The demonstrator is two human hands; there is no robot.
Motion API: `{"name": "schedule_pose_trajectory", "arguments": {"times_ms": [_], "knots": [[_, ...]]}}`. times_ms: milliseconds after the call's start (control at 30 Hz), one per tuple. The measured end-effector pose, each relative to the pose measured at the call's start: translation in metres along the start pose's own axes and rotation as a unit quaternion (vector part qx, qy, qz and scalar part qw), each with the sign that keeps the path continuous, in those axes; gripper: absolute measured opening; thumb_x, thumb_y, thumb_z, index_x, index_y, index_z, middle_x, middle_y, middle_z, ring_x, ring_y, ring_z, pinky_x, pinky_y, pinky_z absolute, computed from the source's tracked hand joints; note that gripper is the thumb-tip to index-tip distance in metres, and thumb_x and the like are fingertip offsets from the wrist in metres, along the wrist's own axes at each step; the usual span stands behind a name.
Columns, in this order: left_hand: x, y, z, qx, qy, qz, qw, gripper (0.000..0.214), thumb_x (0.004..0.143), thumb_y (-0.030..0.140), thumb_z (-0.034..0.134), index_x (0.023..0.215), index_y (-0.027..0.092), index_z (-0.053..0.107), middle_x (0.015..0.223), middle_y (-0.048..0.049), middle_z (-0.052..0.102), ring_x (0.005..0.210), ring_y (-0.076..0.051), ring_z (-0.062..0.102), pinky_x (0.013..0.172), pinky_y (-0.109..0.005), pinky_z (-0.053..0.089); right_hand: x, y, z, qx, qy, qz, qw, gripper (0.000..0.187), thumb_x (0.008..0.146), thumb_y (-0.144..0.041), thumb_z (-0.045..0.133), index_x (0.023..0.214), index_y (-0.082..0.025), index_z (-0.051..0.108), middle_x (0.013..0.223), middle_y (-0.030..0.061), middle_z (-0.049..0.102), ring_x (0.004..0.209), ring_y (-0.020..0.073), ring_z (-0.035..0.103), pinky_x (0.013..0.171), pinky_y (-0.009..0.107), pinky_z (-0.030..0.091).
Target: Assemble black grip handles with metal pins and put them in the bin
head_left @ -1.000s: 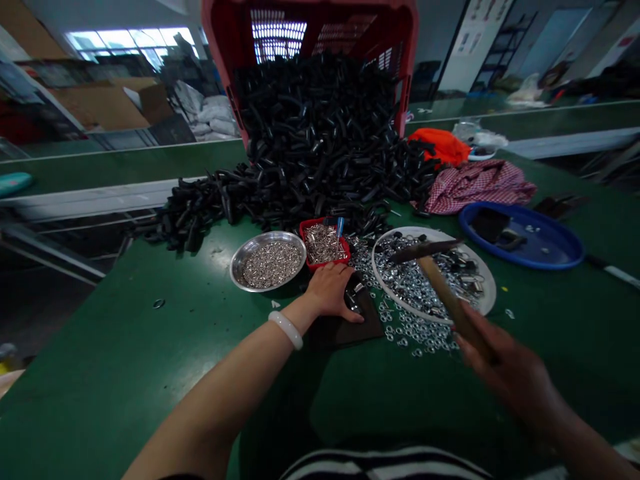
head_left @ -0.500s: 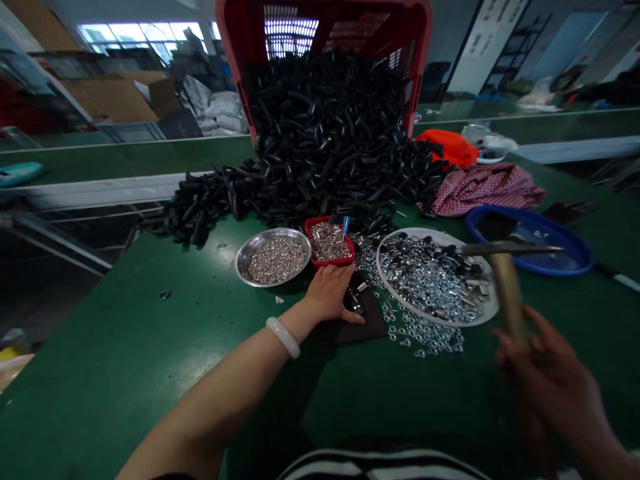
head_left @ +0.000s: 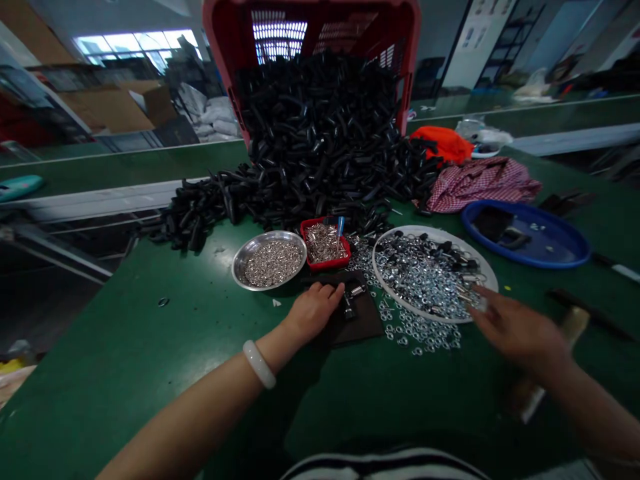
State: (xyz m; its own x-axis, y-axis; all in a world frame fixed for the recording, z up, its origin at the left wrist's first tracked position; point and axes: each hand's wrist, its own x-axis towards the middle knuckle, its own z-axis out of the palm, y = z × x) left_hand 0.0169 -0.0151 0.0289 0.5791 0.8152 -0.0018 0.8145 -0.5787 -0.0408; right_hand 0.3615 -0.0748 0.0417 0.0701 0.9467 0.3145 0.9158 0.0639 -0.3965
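My left hand rests on a dark flat pad, its fingers closed on a black curved handle piece with a small metal spring at its side. Part of that piece is hidden under the fingers. My right hand is stretched to the right rim of a white round tray, fingertips among small metal sleeves. Motion blurs those fingers, so whether they grip a sleeve is unclear. Beneath and beside this hand a hammer lies on the green table, partly covered by the hand and wrist.
A steel bowl of small metal pins stands left of a red basket of rivets. Loose nuts spill below the tray. Behind, black handles pour from a red crate. A blue tray and checked cloth are at right.
My right hand has let go of the hammer, which now lies on the table, and has moved left to the white tray. My left hand's fingers have drawn together at the black handle piece.
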Motion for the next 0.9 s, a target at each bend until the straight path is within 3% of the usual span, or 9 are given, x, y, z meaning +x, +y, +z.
{"name": "schedule_pose_trajectory", "arguments": {"times_ms": [100, 200, 300, 367, 467, 533, 600, 733, 900], "knots": [[-0.002, 0.000, -0.014, -0.005, 0.014, 0.020, 1.000, 0.046, 0.085, 0.015, 0.039, 0.131, 0.019, 0.038, 0.108, -0.0093, 0.057, 0.094, -0.021, 0.050, 0.076, -0.031, 0.045, 0.032, -0.074, 0.044, 0.009, -0.113, -0.192, 0.975, 0.042, 0.082, -0.032, 0.047, 0.124, -0.023, 0.050, 0.125, 0.0073, 0.052, 0.110, 0.0261, 0.049, 0.089, 0.044, 0.042], [-0.002, -0.006, -0.038, -0.083, 0.012, 0.016, 0.996, 0.039, 0.085, 0.022, 0.042, 0.123, 0.020, 0.047, 0.109, -0.0082, 0.057, 0.096, -0.020, 0.052, 0.080, -0.032, 0.044, 0.058, -0.115, 0.071, 0.059, -0.158, -0.291, 0.942, 0.031, 0.080, -0.021, 0.052, 0.110, -0.020, 0.059, 0.114, 0.0067, 0.060, 0.106, 0.0218, 0.053, 0.091, 0.041, 0.042], [0.005, -0.020, -0.059, -0.262, -0.083, 0.001, 0.962, 0.028, 0.085, 0.029, 0.042, 0.106, 0.019, 0.057, 0.096, -0.0049, 0.062, 0.084, -0.016, 0.056, 0.075, -0.029, 0.044, 0.075, -0.123, 0.074, 0.166, -0.190, -0.258, 0.933, 0.024, 0.079, -0.024, 0.056, 0.101, -0.020, 0.063, 0.098, 0.0042, 0.066, 0.092, 0.0181, 0.059, 0.082, 0.035, 0.046], [0.014, -0.032, -0.062, -0.400, -0.180, -0.037, 0.898, 0.028, 0.087, 0.033, 0.038, 0.098, 0.018, 0.058, 0.085, -0.0030, 0.062, 0.069, -0.012, 0.055, 0.062, -0.025, 0.044, 0.083, -0.119, 0.073, 0.234, -0.222, -0.192, 0.927, 0.024, 0.078, -0.030, 0.057, 0.099, -0.020, 0.063, 0.093, 0.0028, 0.067, 0.084, 0.0159, 0.061, 0.076, 0.031, 0.048], [0.029, -0.044, -0.048, -0.526, -0.278, -0.117, 0.795, 0.030, 0.088, 0.038, 0.037, 0.097, 0.017, 0.056, 0.080, -0.0019, 0.061, 0.057, -0.008, 0.051, 0.050, -0.020, 0.038, 0.092, -0.116, 0.080, 0.230, -0.280, -0.122, 0.924, 0.024, 0.076, -0.035, 0.059, 0.091, -0.017, 0.066, 0.082, 0.0031, 0.068, 0.074, 0.0150, 0.061, 0.069, 0.028, 0.047], [0.036, -0.046, -0.033, -0.542, -0.301, -0.153, 0.769, 0.030, 0.087, 0.039, 0.038, 0.099, 0.017, 0.055, 0.083, -0.0021, 0.061, 0.058, -0.008, 0.051, 0.051, -0.020, 0.038, 0.097, -0.117, 0.090, 0.169, -0.291, -0.124, 0.933, 0.023, 0.076, -0.036, 0.059, 0.085, -0.017, 0.068, 0.078, 0.0040, 0.068, 0.070, 0.0154, 0.060, 0.064, 0.027, 0.045], [0.038, -0.043, -0.023, -0.504, -0.271, -0.174, 0.801, 0.031, 0.086, 0.041, 0.040, 0.099, 0.018, 0.056, 0.084, -0.0028, 0.062, 0.062, -0.009, 0.054, 0.056, -0.022, 0.041, 0.099, -0.119, 0.099, 0.106, -0.274, -0.148, 0.944, 0.023, 0.077, -0.037, 0.059, 0.081, -0.017, 0.069, 0.078, 0.0048, 0.067, 0.071, 0.0165, 0.059, 0.063, 0.028, 0.043], [0.029, -0.028, -0.022, -0.267, -0.093, -0.203, 0.938, 0.028, 0.080, 0.044, 0.048, 0.086, 0.020, 0.062, 0.088, -0.0048, 0.063, 0.081, -0.019, 0.058, 0.070, -0.031, 0.044, 0.099, -0.127, 0.104, 0.032, -0.257, -0.189, 0.947, 0.021, 0.076, -0.036, 0.060, 0.079, -0.018, 0.069, 0.080, 0.0058, 0.066, 0.080, 0.0186, 0.058, 0.070, 0.028, 0.041], [0.015, -0.014, -0.017, -0.161, 0.066, -0.199, 0.964, 0.028, 0.080, 0.036, 0.053, 0.104, 0.023, 0.058, 0.110, -0.0035, 0.058, 0.102, -0.020, 0.053, 0.085, -0.032, 0.042, 0.103, -0.136, 0.096, -0.055, -0.286, -0.184, 0.939, 0.021, 0.074, -0.039, 0.060, 0.074, -0.019, 0.066, 0.074, 0.0045, 0.066, 0.072, 0.0189, 0.059, 0.060, 0.027, 0.039]]}}
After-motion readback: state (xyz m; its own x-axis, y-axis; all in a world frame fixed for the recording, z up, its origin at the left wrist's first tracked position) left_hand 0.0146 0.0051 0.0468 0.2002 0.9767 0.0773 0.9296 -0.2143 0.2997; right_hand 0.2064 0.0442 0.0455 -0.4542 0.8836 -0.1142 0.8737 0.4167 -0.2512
